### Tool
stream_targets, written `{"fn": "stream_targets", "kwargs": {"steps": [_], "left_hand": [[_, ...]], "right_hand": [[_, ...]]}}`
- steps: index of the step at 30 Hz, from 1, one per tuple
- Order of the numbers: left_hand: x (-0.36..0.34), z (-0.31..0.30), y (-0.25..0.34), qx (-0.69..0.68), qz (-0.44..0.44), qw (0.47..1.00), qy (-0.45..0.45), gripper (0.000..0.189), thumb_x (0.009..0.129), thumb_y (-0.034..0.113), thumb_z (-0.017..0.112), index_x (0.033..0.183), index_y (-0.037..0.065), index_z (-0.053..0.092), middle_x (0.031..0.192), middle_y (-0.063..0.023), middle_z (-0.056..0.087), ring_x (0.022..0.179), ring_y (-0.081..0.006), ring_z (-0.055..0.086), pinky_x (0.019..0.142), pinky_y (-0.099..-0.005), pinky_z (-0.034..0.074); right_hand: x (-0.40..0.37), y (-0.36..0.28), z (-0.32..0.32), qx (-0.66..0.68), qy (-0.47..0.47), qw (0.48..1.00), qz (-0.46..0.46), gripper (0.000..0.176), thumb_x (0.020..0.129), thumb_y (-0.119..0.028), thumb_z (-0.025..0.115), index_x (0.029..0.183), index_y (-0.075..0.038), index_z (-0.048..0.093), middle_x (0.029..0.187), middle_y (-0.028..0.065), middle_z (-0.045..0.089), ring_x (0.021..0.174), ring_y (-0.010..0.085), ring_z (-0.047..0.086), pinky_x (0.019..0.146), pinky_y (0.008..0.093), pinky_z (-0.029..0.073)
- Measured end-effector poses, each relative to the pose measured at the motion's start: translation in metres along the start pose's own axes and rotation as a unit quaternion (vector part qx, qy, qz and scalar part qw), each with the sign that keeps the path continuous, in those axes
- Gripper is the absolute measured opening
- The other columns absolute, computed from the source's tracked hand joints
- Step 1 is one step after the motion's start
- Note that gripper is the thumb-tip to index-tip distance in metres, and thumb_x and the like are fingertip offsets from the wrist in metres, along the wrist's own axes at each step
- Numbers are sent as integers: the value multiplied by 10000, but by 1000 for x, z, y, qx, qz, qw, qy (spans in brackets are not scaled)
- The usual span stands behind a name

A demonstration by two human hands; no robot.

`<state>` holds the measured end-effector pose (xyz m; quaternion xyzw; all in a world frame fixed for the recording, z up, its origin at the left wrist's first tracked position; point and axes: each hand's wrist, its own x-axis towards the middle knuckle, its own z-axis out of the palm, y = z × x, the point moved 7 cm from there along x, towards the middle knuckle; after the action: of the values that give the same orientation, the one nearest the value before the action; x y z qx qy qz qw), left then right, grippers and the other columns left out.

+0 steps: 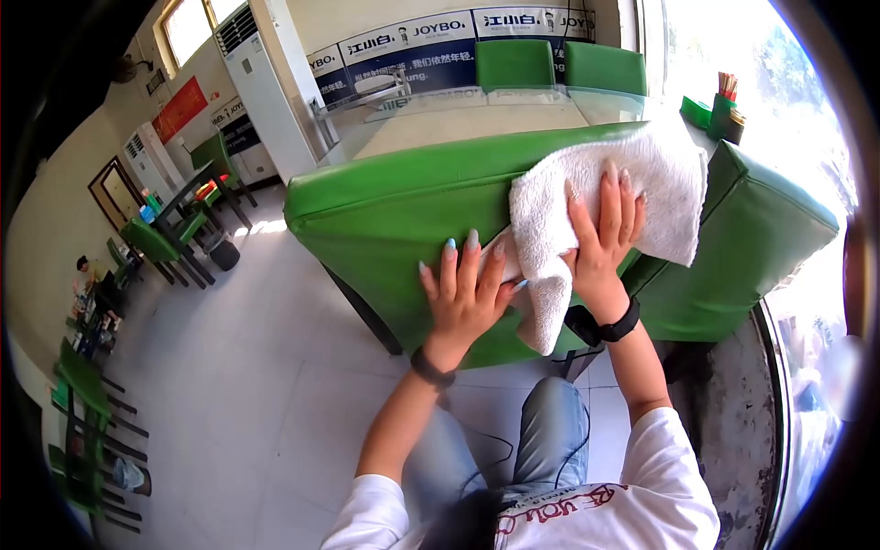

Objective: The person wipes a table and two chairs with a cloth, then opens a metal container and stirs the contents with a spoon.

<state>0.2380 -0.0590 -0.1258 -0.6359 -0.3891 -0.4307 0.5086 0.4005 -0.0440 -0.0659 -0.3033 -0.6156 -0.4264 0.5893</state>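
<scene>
A white towel (665, 202) is draped over the top edge and front of a green padded chair back (403, 197), with one end hanging in a bunched fold. My right hand (605, 234) lies on the towel, fingers stretched out and pressing it against the chair; its thumb is beside a fold. To the left, my left hand (467, 298) rests on the green cover with fingers spread, its thumb close to the towel's hanging fold. Both wrists wear dark bands.
Beyond the chair stands a glass-topped table (477, 119). A second green chair (742, 247) is at the right by the window, near a green holder with sticks (724, 110). More chairs (170, 238), a bin (221, 250) and a seated person (92, 275) are at the left.
</scene>
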Motion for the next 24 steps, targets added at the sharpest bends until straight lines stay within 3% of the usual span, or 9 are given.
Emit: {"fn": "stream_targets", "kwargs": {"steps": [3,9,11,13,14,17,19,22,24], "left_hand": [[-52,25,18,27,14,997,-74,485,907,497,536,1299,211,559,1411,-140,436,1319,-353,362,1102,-596,150],[-188,48,46,-4,121,971,-208,385,886,330,607,1267,373,578,1307,-58,488,1213,-222,450,957,-535,374],[-212,38,45,-56,118,962,-241,429,893,239,589,1299,371,548,1317,-58,478,1190,-214,481,913,-501,422],[-216,29,41,-135,58,957,-250,507,907,137,540,1369,338,486,1358,-63,454,1157,-225,532,878,-453,470],[-217,33,37,-200,28,945,-256,533,887,115,575,1360,343,487,1233,-110,525,973,-213,609,751,-360,514],[-205,29,34,-288,-11,920,-264,391,873,120,633,1255,185,590,999,-125,624,767,-221,633,598,-305,496],[-166,13,14,-348,-140,898,-231,264,855,150,682,1106,82,638,855,-121,634,691,-236,626,564,-311,479],[-70,-32,-40,-383,-249,880,-130,222,791,179,770,862,-4,668,655,-112,613,520,-237,568,488,-325,433],[6,-94,-56,-44,-26,998,24,202,726,80,785,922,83,737,933,-109,656,834,-243,563,686,-316,442]], "right_hand": [[-79,5,21,-28,-14,999,-15,435,971,-503,417,1226,-228,637,1322,158,545,1233,371,487,1082,486,293],[-272,14,57,228,-399,888,29,515,784,-300,645,1269,-132,597,1213,184,575,1153,413,515,1021,524,372],[-286,13,45,210,-390,896,0,480,791,-292,635,1258,-182,617,1208,123,591,1122,362,551,985,483,423],[-271,9,39,200,-376,905,-15,438,817,-288,638,1246,-198,624,1175,105,612,1095,342,573,955,465,451],[-275,12,44,177,-379,908,-16,421,822,-288,643,1233,-197,631,1160,96,621,1083,334,582,947,464,456],[-233,15,50,100,-351,927,-80,356,820,-283,683,1160,-178,663,1103,58,657,1023,302,620,917,463,471],[-192,35,65,284,-372,879,88,378,804,-279,704,1157,-153,660,1123,35,657,1061,297,605,940,461,463],[-40,24,14,180,-248,950,-58,441,804,-222,689,1230,-129,625,1271,130,592,1218,334,521,1040,462,391],[25,20,-5,152,-148,976,-52,469,820,-275,656,1274,-170,611,1348,158,539,1278,343,474,1088,460,335]]}}
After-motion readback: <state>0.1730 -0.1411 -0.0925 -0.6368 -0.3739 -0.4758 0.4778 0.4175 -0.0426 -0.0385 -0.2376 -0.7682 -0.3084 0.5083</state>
